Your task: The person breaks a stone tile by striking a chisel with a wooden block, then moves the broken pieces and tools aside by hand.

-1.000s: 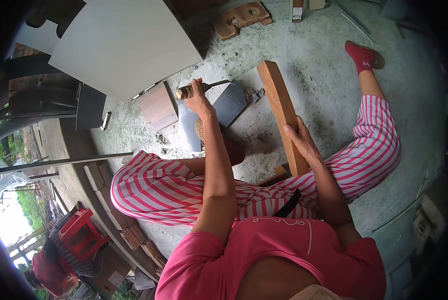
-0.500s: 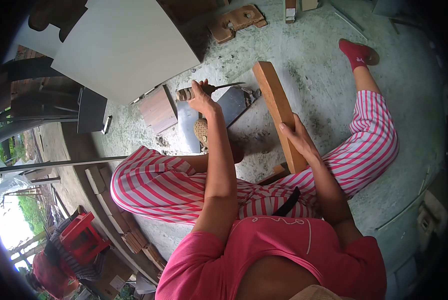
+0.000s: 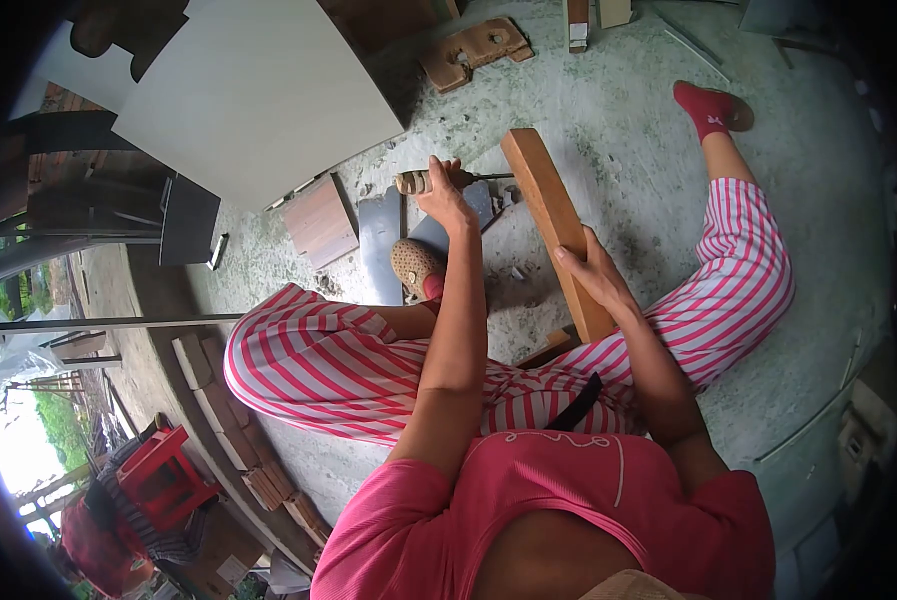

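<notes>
My left hand (image 3: 446, 192) is closed around the pale, banded handle of a thin-bladed hand tool (image 3: 412, 183). Its narrow dark metal blade points right, and the tip reaches the left side of a brown wooden beam (image 3: 540, 185); whether it touches cannot be made out. My right hand (image 3: 598, 272) grips that beam near its lower end, thumb on the upper face, fingers partly hidden. The beam slants away from me, its near end by my striped thigh (image 3: 658, 330). Below my left hand is a tan dotted shoe (image 3: 415, 266) on my foot.
A large pale board (image 3: 258, 100) lies at the upper left, beside a small wood-grain panel (image 3: 320, 222) and a grey metal sheet (image 3: 379, 240). A notched brown wooden piece (image 3: 476, 52) is farther off. Bricks (image 3: 223, 415) line the left ledge, near a red plastic stool (image 3: 171, 470).
My left hand has moved right with the tool, bringing the blade up to the beam. My right hand and the beam have hardly shifted.
</notes>
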Demonstrator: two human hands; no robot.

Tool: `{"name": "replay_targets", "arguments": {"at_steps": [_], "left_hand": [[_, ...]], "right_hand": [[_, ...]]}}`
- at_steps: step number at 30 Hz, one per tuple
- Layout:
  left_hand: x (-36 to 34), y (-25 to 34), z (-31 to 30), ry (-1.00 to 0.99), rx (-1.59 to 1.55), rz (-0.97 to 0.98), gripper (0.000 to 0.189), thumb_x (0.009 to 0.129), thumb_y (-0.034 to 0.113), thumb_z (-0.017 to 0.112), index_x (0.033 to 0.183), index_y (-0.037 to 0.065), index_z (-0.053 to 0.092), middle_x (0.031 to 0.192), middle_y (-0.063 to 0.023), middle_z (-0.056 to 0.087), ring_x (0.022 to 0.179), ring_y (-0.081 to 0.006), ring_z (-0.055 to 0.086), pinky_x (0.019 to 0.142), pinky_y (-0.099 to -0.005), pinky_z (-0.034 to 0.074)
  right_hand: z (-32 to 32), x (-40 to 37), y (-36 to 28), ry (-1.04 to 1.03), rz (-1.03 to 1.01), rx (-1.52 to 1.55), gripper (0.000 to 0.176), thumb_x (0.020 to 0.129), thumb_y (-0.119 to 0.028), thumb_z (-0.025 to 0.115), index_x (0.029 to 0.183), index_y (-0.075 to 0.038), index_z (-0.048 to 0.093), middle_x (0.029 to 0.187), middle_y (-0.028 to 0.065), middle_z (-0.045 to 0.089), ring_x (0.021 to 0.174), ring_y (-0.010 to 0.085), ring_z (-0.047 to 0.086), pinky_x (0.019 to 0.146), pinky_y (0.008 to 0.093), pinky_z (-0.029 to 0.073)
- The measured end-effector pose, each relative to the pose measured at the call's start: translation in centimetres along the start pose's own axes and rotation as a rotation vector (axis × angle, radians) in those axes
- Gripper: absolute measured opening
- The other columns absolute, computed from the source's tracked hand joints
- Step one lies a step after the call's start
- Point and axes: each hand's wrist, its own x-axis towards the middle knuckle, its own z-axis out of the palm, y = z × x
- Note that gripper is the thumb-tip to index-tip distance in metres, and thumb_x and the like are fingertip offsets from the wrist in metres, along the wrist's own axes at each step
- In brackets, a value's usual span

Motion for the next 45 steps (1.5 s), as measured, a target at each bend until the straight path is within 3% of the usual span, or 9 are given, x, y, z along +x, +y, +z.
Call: {"name": "replay_targets", "arguments": {"at_steps": [3, 8, 15, 24, 35, 40, 42, 44, 45], "left_hand": [[0.1, 0.4, -0.1, -0.066, 0.150, 0.108, 0.035, 0.082, 0.017, 0.067, 0.101, -0.001, 0.044, 0.085, -0.0101, 0.056, 0.076, -0.0191, 0.061, 0.073, -0.0306, 0.055], [1.1, 1.3, 0.0, -0.097, 0.150, 0.284, 0.025, 0.084, 0.015, 0.066, 0.091, 0.002, 0.046, 0.076, -0.0046, 0.054, 0.068, -0.0126, 0.055, 0.062, -0.0252, 0.047], [0.0, 2.1, 0.7, -0.164, 0.268, 0.293, 0.023, 0.084, 0.015, 0.066, 0.084, 0.003, 0.047, 0.071, -0.0011, 0.052, 0.064, -0.0088, 0.049, 0.058, -0.0224, 0.041], [-1.0, 1.6, 1.1, -0.268, 0.647, 0.366, 0.026, 0.079, 0.016, 0.069, 0.084, 0.002, 0.048, 0.069, -0.0062, 0.053, 0.064, -0.0133, 0.049, 0.063, -0.0285, 0.045], [0.3, -0.8, 2.2, -0.696, 0.523, 0.202, 0.017, 0.074, 0.007, 0.064, 0.084, 0.002, 0.052, 0.070, -0.0055, 0.055, 0.065, -0.0122, 0.050, 0.063, -0.0287, 0.045], [0.0, -0.9, 2.4, -0.686, 0.535, 0.249, 0.018, 0.074, 0.008, 0.064, 0.086, 0.000, 0.053, 0.076, -0.0094, 0.062, 0.068, -0.0167, 0.058, 0.065, -0.0304, 0.047], [0.2, -1.2, 1.9, -0.689, 0.508, 0.260, 0.019, 0.075, 0.008, 0.064, 0.088, 0.000, 0.054, 0.078, -0.0110, 0.064, 0.071, -0.0190, 0.061, 0.065, -0.0314, 0.048], [0.2, -0.6, 1.1, -0.813, 0.649, 0.469, 0.023, 0.076, 0.009, 0.063, 0.096, -0.001, 0.056, 0.082, -0.0136, 0.065, 0.075, -0.0234, 0.063, 0.066, -0.0335, 0.049], [1.1, -2.6, 0.5, -0.834, 0.487, 0.273, 0.027, 0.078, 0.010, 0.062, 0.102, 0.000, 0.056, 0.083, -0.0154, 0.065, 0.077, -0.0237, 0.064, 0.068, -0.0343, 0.050]], "right_hand": [[-0.2, 0.1, 0.3, -0.007, 0.001, 0.020, 0.084, 0.075, -0.057, 0.057, 0.128, 0.003, 0.037, 0.115, 0.0259, 0.054, 0.110, 0.0352, 0.053, 0.091, 0.0372, 0.041], [-0.2, 0.0, 0.3, 0.006, -0.011, 0.039, 0.085, 0.074, -0.059, 0.057, 0.129, 0.003, 0.036, 0.116, 0.0265, 0.054, 0.111, 0.0356, 0.053, 0.091, 0.0371, 0.040], [-0.1, 0.1, 1.0, -0.023, -0.021, 0.021, 0.087, 0.074, -0.060, 0.057, 0.128, 0.004, 0.036, 0.116, 0.0265, 0.054, 0.111, 0.0359, 0.053, 0.091, 0.0373, 0.041], [-0.1, -0.1, 0.7, -0.010, -0.015, 0.015, 0.084, 0.074, -0.059, 0.058, 0.127, 0.004, 0.037, 0.114, 0.0257, 0.054, 0.110, 0.0351, 0.053, 0.090, 0.0373, 0.041], [-3.5, -3.1, -12.7, 0.085, -0.336, 0.074, 0.079, 0.075, -0.053, 0.060, 0.128, 0.002, 0.036, 0.112, 0.0204, 0.054, 0.105, 0.0284, 0.054, 0.088, 0.0374, 0.042], [-3.6, -4.0, -16.7, 0.091, -0.525, 0.048, 0.080, 0.072, -0.050, 0.063, 0.127, 0.001, 0.036, 0.107, 0.0200, 0.056, 0.100, 0.0277, 0.057, 0.085, 0.0366, 0.044], [-2.7, -3.4, -16.0, 0.033, -0.364, -0.045, 0.077, 0.073, -0.043, 0.062, 0.130, 0.000, 0.033, 0.110, 0.0203, 0.054, 0.101, 0.0265, 0.055, 0.087, 0.0362, 0.042], [-1.3, -1.5, -13.8, -0.056, -0.193, -0.269, 0.076, 0.074, -0.042, 0.062, 0.131, -0.001, 0.034, 0.108, 0.0222, 0.055, 0.099, 0.0294, 0.057, 0.086, 0.0371, 0.043], [-1.2, -1.2, -12.8, -0.058, -0.196, -0.271, 0.076, 0.074, -0.042, 0.062, 0.131, -0.001, 0.034, 0.108, 0.0222, 0.055, 0.099, 0.0294, 0.057, 0.086, 0.0371, 0.043]]}}
